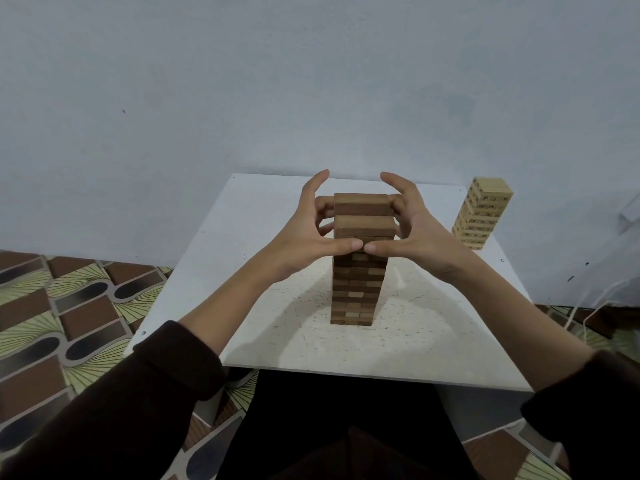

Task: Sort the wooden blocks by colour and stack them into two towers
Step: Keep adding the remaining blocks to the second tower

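A tall tower of dark brown blocks (357,289) stands in the middle of the white table (433,337). Its two top blocks (362,205) lie crosswise and sit slightly offset. My left hand (304,237) and my right hand (417,233) cup the tower's top from either side. Both thumbs press on the front face and meet at its middle. The fingers touch the ends of the top blocks, and both index fingers are lifted clear. A finished tower of light-coloured blocks (483,213) stands at the table's far right corner.
A pale wall rises right behind the table. Patterned floor tiles (69,306) lie to the left. Thin white cords (588,313) hang at the right, beside the table's edge. My dark-clothed lap is under the near edge.
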Motion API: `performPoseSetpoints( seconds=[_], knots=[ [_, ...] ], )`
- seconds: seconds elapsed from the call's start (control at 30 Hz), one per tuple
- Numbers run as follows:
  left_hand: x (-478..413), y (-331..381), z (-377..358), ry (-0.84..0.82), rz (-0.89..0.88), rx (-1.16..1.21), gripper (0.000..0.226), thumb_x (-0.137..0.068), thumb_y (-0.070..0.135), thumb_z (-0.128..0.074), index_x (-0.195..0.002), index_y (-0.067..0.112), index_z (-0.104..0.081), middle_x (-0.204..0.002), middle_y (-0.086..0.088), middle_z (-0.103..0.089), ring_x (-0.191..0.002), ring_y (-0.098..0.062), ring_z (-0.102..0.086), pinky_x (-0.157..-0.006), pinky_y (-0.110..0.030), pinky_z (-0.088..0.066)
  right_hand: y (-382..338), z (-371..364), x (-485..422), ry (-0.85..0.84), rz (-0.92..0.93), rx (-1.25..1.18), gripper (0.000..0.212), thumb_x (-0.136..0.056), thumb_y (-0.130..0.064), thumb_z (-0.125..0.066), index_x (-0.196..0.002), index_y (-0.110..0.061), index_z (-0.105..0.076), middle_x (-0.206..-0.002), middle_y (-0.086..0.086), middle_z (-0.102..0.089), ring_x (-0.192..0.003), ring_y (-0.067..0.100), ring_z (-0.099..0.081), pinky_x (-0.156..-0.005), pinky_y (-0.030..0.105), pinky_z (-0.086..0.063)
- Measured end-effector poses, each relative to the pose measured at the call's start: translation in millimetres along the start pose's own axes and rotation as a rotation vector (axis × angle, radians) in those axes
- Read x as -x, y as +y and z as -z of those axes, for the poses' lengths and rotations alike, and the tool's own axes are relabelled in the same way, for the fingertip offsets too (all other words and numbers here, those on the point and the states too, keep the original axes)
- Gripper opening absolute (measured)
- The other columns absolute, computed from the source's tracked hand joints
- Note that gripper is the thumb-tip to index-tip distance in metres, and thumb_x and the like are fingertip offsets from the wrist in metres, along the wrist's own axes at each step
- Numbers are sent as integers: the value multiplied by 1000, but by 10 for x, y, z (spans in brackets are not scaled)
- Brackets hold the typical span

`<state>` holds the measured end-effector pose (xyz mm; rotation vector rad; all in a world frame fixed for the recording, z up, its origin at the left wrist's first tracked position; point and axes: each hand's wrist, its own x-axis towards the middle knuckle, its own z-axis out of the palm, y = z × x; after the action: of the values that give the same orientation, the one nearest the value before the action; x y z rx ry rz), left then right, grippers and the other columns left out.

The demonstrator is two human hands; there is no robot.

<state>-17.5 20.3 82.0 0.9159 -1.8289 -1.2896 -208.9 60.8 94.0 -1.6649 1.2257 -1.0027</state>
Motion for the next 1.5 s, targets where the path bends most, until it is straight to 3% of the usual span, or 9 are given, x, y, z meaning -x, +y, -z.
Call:
performPoseSetpoints(
  seconds=[0.2, 0.33, 0.57, 0.8, 1.1, 1.13, 1.27, 1.37, 1.5],
  knots=[
    [75, 65, -60, 17, 40, 179, 119, -59, 85, -56, -150, 23, -10, -150, 9, -31, -140, -6, -27, -116, -30, -23, -54, -56, 53, 69, -51, -35, 81, -82, -51, -64, -144, -32, -16, -151, -8, -29, -138, 5, -27, -111, 27, -24],
    [64, 59, -175, 52, 85, 326, 80, -93, 65, -8, -149, 10, -20, -156, -5, -24, -145, -17, -19, -120, -39, -14, -74, -228, 56, 201, -107, -297, 75, -83, -72, -27, -143, -26, -32, -147, -12, -35, -137, 5, -28, -118, 32, -17],
    [93, 73, -332, 27, 65, 337, 67, -96, 56, 4, -126, 28, -49, -132, 10, -56, -121, 5, -49, -103, -17, -33, -62, -352, 51, 184, -70, -379, 70, -86, -72, -19, -114, -25, -62, -123, -1, -64, -122, 12, -54, -113, 42, -29],
    [137, 128, -359, 27, 71, 363, 60, -89, 61, 1, -115, 43, -50, -125, 20, -56, -118, 9, -48, -109, -22, -28, -16, -371, 70, 180, -80, -380, 71, -90, -68, -11, -128, -27, -54, -129, -5, -60, -124, 8, -51, -114, 40, -28],
    [108, -139, -332, 0, 103, 388, 94, -78, 81, -9, -150, 22, -23, -154, 3, -30, -142, -8, -26, -120, -36, -16, 70, -381, 133, 207, -54, -310, 70, -91, -64, -6, -133, -23, -45, -144, 5, -45, -127, 6, -42, -120, 29, -10],
    [99, -188, -311, -4, 101, 384, 96, -78, 82, -14, -151, 20, -19, -156, 1, -26, -144, -10, -22, -120, -37, -15, 85, -365, 134, 193, -44, -296, 71, -92, -62, -7, -138, -18, -39, -148, 8, -38, -130, 8, -36, -106, 38, -16],
    [144, -266, -176, -20, 100, 268, 118, -59, 85, -58, -149, 26, -9, -158, 5, -19, -144, -8, -17, -120, -37, -15, 218, -230, 159, 74, -15, -227, 101, -68, -85, -47, -145, -24, -24, -155, -5, -24, -143, 10, -19, -119, 42, -14],
    [173, -312, -100, -119, 36, 102, 132, -54, 59, -83, -148, 30, 5, -154, 8, -25, -143, -6, -21, -119, -38, -16, 266, -128, 181, 10, -20, -140, 125, -51, -69, -77, -146, -35, -5, -155, -12, -20, -143, 7, -19, -118, 42, -15],
    [124, -314, -76, -90, 53, 49, 119, -63, 24, -80, -148, 30, 2, -133, 17, -42, -136, -3, -34, -119, -39, -22, 267, -82, 135, 0, -14, -69, 118, -55, -45, -82, -145, -35, -7, -150, -6, -30, -141, 10, -26, -119, 46, -17]
  ],
)
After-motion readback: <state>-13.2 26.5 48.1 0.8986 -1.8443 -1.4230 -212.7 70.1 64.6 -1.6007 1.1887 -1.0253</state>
